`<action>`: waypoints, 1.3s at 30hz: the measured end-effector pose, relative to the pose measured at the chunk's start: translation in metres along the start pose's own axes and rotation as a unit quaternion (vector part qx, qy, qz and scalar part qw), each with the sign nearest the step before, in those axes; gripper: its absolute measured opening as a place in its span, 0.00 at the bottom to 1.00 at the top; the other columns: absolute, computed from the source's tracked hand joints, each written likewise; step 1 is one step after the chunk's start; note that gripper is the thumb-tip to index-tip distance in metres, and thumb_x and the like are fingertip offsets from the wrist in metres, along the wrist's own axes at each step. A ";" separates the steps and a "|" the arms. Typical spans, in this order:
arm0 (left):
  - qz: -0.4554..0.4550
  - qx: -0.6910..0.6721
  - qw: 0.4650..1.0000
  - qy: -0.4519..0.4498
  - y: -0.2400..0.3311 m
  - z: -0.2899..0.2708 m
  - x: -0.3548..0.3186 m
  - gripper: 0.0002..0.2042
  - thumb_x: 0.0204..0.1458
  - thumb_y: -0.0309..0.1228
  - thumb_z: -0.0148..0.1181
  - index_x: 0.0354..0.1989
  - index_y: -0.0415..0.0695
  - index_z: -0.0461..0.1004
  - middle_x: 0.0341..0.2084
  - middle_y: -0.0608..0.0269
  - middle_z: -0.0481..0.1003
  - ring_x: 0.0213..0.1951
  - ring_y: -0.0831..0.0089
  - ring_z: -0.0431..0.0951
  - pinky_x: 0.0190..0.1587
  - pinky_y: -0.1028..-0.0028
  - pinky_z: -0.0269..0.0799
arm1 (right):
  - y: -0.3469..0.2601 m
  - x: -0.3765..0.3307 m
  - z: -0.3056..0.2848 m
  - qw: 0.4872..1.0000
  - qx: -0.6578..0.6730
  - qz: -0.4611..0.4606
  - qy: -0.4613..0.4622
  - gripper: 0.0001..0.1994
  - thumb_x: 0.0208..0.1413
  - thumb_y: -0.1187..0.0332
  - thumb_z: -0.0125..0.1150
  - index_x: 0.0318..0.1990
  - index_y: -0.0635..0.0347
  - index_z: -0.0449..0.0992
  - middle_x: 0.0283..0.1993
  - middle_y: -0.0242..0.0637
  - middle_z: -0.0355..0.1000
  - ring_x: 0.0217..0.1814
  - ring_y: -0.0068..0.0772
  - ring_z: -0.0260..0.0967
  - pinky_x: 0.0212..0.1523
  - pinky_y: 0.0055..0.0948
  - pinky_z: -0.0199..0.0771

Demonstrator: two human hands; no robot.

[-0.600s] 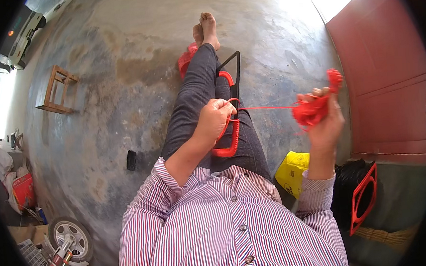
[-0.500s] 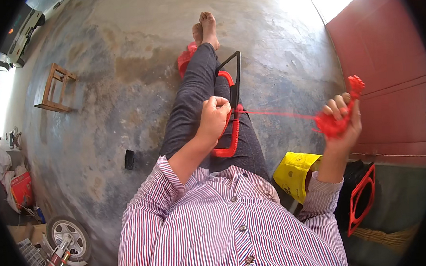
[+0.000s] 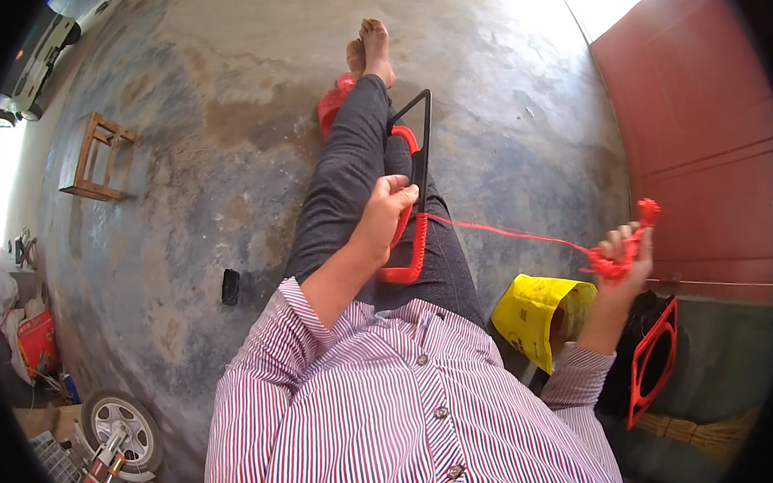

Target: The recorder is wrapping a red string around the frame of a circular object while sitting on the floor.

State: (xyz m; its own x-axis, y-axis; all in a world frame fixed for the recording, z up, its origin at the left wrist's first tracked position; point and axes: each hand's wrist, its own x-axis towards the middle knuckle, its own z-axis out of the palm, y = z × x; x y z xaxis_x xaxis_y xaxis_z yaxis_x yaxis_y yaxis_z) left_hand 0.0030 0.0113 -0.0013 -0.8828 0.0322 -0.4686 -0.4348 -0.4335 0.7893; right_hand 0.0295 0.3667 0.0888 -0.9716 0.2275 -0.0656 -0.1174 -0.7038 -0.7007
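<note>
My left hand [image 3: 387, 213] pinches the black frame [image 3: 420, 166], red-wound, over my thighs [image 3: 318, 243] | right hand [image 3: 637, 272] clenches red cord [image 3: 611, 265], strand running to frame | forearm [image 3: 602, 319] overlaps yellow bag [image 3: 525, 313]; its dark print [image 3: 520, 338] unclear

At 6 o'clock the shirt [image 3: 360, 409] has fine red, blue and white stripes, with dark grey trousers [image 3: 336, 192] toward 12. The frame [image 3: 421, 174] toward 1 o'clock is black and red, the cord [image 3: 613, 265] at 3 bright red, the bag [image 3: 526, 313] at 4 yellow. Toward 10 the stool [image 3: 92, 161] is brown, the floor [image 3: 184, 208] mottled grey
</note>
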 end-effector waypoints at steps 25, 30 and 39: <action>0.336 0.591 0.721 -0.136 0.022 -0.024 -0.029 0.11 0.39 0.18 0.58 0.34 0.39 0.76 0.30 0.53 0.73 0.33 0.57 0.76 0.38 0.67 0.72 | 0.184 0.005 0.067 0.758 -0.548 0.158 -0.315 0.15 0.48 0.71 0.65 0.44 0.65 0.76 0.36 0.35 0.72 0.33 0.24 0.66 0.36 0.24 0.69; 0.289 0.525 0.797 -0.068 0.015 -0.010 -0.020 0.09 0.37 0.21 0.60 0.31 0.37 0.71 0.30 0.54 0.72 0.33 0.57 0.75 0.38 0.65 0.71 | 0.188 0.003 0.075 0.756 -0.533 0.200 -0.324 0.16 0.45 0.72 0.65 0.44 0.65 0.76 0.38 0.36 0.72 0.39 0.27 0.68 0.41 0.24 0.69; 0.153 0.218 0.964 -0.004 0.002 -0.025 0.012 0.17 0.42 0.21 0.55 0.45 0.36 0.68 0.36 0.61 0.71 0.39 0.72 0.72 0.45 0.75 0.67 | 0.129 0.022 0.076 0.939 -0.292 0.034 -0.178 0.12 0.39 0.66 0.60 0.30 0.62 0.69 0.37 0.41 0.71 0.44 0.38 0.68 0.52 0.37 0.64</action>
State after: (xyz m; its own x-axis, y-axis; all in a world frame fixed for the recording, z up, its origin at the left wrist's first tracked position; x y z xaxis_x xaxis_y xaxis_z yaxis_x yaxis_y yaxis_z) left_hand -0.0039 -0.0115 -0.0147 -0.9820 -0.0298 -0.1867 -0.1867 -0.0041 0.9824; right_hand -0.0228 0.2300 0.0505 -0.9921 -0.1167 0.0449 -0.0214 -0.1949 -0.9806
